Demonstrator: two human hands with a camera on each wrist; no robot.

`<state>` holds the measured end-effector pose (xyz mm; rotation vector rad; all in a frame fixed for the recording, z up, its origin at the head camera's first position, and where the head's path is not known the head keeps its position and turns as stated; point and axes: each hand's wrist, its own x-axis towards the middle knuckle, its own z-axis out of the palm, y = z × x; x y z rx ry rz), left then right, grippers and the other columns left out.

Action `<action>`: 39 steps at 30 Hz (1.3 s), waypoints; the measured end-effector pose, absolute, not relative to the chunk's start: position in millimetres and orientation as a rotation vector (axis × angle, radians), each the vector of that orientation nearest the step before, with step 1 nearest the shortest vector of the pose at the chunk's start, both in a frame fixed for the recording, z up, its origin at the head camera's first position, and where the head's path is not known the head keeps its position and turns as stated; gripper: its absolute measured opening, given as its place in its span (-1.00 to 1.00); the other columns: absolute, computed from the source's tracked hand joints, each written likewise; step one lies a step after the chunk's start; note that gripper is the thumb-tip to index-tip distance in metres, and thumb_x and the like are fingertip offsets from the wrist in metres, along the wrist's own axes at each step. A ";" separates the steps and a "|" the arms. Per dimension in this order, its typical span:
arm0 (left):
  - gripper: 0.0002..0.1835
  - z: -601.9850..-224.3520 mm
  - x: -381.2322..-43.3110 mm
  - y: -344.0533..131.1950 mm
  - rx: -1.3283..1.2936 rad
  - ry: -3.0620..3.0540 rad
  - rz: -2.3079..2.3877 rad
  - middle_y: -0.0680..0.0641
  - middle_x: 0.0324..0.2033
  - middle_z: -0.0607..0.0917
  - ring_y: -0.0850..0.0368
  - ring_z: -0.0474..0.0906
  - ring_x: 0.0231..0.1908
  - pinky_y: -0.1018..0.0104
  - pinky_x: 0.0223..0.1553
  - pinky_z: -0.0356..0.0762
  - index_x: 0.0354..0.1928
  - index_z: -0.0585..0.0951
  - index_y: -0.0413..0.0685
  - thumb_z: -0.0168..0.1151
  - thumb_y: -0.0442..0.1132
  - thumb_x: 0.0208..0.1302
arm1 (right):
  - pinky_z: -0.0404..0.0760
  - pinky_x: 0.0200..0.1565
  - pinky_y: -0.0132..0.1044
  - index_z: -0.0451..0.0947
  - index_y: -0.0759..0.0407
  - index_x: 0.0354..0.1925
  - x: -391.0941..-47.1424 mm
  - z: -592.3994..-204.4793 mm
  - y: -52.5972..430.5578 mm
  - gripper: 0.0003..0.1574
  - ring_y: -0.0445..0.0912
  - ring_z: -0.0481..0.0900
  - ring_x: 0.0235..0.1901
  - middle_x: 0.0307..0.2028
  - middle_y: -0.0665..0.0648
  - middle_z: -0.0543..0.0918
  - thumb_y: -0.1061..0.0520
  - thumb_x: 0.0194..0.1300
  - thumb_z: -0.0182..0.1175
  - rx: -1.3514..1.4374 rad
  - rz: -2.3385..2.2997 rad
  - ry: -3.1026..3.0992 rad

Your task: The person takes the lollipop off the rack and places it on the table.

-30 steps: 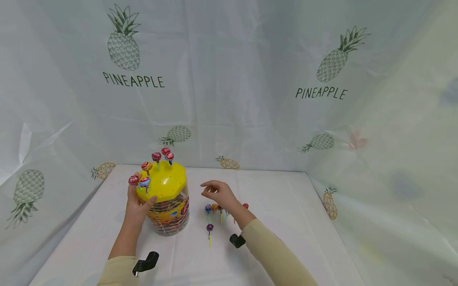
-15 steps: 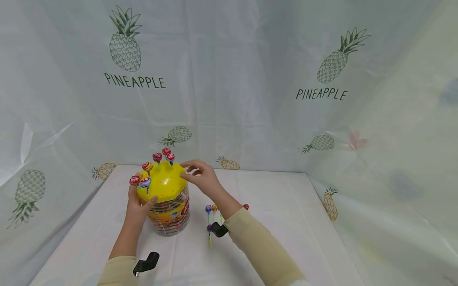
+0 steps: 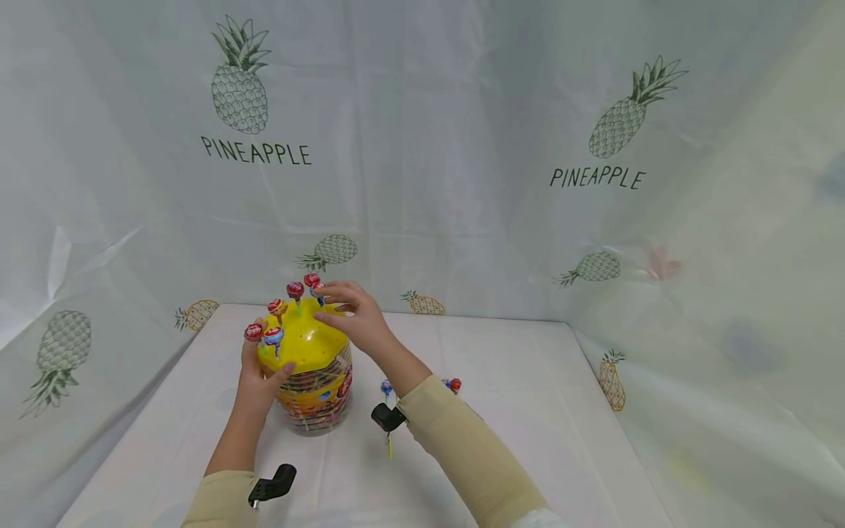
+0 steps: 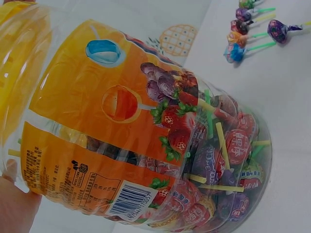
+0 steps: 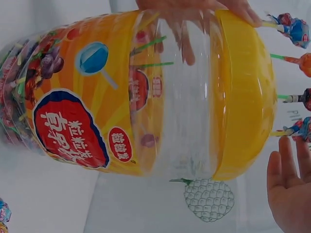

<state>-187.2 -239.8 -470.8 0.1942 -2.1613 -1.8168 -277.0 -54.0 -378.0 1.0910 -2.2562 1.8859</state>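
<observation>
A clear plastic jar of lollipops with a yellow lid stands upright on the table. My left hand grips it near the top, thumb at the lid's edge. Several wrapped lollipops stick up from holes in the lid, such as an orange-red one and a blue one. Over the lid's back right, my right hand reaches in with loosely extended fingers. Its fingertips are right at a red-and-blue lollipop standing in the lid. In the left wrist view, more lollipops show inside the jar's base.
Several loose lollipops lie on the white table, right of the jar, partly hidden by my right forearm. Among them are a blue one and a purple one. A pineapple-print curtain hangs behind and beside the table.
My right hand has moved left from beside the jar to above its lid, up to the back lollipops. The left hand keeps its grip on the jar.
</observation>
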 end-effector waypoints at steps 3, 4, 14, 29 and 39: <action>0.01 -471.0 -187.2 -239.3 0.193 -2.165 -1.814 -0.14 0.49 -0.07 -0.15 -0.18 0.47 -0.23 0.39 -0.14 0.52 -0.27 0.41 0.26 -0.04 0.33 | 0.54 0.10 -0.24 0.63 0.12 0.09 -277.3 -377.5 -54.4 -0.61 -0.09 0.56 0.01 0.15 0.01 0.49 0.18 0.28 0.32 1.072 1.903 -2.267; 0.00 -471.3 -187.7 -239.4 0.188 -2.162 -1.815 -0.15 0.49 -0.07 -0.15 -0.18 0.47 -0.23 0.39 -0.15 0.52 -0.27 0.41 0.25 -0.04 0.33 | 0.54 0.11 -0.22 0.63 0.13 0.09 -277.5 -377.3 -54.3 -0.61 -0.08 0.56 0.01 0.15 0.02 0.49 0.19 0.28 0.32 1.068 1.909 -2.263; -0.02 -471.8 -187.7 -237.9 0.171 -2.155 -1.831 -0.13 0.48 -0.03 -0.13 -0.17 0.47 -0.20 0.40 -0.18 0.52 -0.25 0.41 0.24 -0.06 0.34 | 0.59 0.03 -0.28 0.62 0.21 0.07 -276.2 -376.9 -42.2 -0.62 -0.06 0.56 -0.03 0.11 -0.04 0.52 0.28 0.27 0.30 0.990 2.049 -2.049; -0.02 -471.0 -187.0 -240.0 0.155 -2.117 -1.829 -0.08 0.48 -0.03 -0.13 -0.14 0.46 -0.21 0.39 -0.11 0.51 -0.21 0.51 0.26 -0.14 0.34 | 0.63 -0.01 -0.22 0.63 0.15 0.06 -276.3 -420.9 6.3 -0.64 -0.05 0.61 -0.11 0.00 0.06 0.58 0.27 0.27 0.30 0.785 2.250 -2.152; 0.01 -471.7 -187.5 -239.2 0.168 -2.115 -1.847 -0.07 0.49 -0.05 -0.10 -0.19 0.48 -0.22 0.39 -0.14 0.51 -0.24 0.53 0.28 -0.14 0.32 | 0.67 -0.11 -0.21 0.65 0.16 0.05 -271.0 -477.7 32.3 -0.61 -0.10 0.65 -0.19 -0.07 0.11 0.66 0.30 0.23 0.33 0.587 2.279 -2.328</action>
